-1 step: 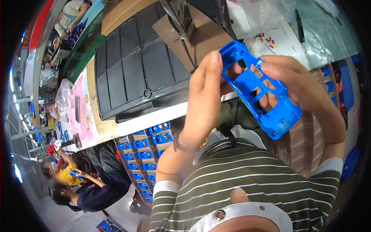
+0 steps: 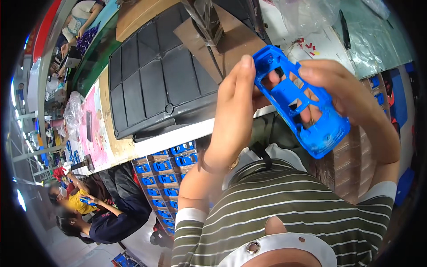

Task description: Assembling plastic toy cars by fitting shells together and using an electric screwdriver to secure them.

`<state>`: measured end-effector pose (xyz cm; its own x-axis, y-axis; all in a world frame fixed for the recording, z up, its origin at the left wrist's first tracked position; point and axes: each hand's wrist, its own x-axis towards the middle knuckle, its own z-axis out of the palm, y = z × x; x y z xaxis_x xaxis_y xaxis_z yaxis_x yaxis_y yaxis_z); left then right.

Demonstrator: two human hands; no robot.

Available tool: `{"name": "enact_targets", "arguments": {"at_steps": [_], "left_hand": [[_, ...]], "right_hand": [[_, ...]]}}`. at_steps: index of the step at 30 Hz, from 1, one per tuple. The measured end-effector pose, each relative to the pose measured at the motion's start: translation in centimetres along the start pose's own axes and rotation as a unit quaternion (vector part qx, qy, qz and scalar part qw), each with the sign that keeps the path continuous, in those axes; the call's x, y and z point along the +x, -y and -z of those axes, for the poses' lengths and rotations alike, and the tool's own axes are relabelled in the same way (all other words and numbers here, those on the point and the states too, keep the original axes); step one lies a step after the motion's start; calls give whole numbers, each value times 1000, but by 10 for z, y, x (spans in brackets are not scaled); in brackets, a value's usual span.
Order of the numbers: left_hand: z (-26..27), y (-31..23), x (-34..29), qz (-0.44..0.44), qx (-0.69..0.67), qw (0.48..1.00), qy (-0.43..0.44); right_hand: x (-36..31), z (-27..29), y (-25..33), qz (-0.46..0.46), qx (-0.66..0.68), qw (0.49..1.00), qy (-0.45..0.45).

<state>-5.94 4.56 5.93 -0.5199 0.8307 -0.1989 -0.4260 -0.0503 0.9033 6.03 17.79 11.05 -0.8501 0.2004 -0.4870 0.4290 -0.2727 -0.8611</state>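
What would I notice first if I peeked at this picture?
First, the bright blue plastic toy car body held up in the middle, underside showing, with the left hand on one side and the right hand on the other. Behind it a big black ribbed plastic tray lies on the worktable, and below the table's edge sit rows of more blue toy cars.

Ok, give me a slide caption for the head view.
Both hands, left hand and right hand, hold a blue toy car body above a black tray.
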Motion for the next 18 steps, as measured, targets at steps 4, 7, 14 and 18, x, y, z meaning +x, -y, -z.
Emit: {"name": "enact_targets", "arguments": {"at_steps": [4, 7, 14, 18], "left_hand": [[1, -4, 15, 27, -71, 997, 14], [-4, -12, 15, 25, -66, 997, -17], [-5, -12, 15, 15, -77, 995, -54], [-4, -11, 16, 23, -81, 995, -59]], "right_hand": [[15, 5, 11, 16, 36, 999, -35], [22, 9, 15, 41, 42, 998, -30], [21, -4, 30, -38, 160, 984, -74], [18, 7, 29, -58, 183, 981, -6]]}}
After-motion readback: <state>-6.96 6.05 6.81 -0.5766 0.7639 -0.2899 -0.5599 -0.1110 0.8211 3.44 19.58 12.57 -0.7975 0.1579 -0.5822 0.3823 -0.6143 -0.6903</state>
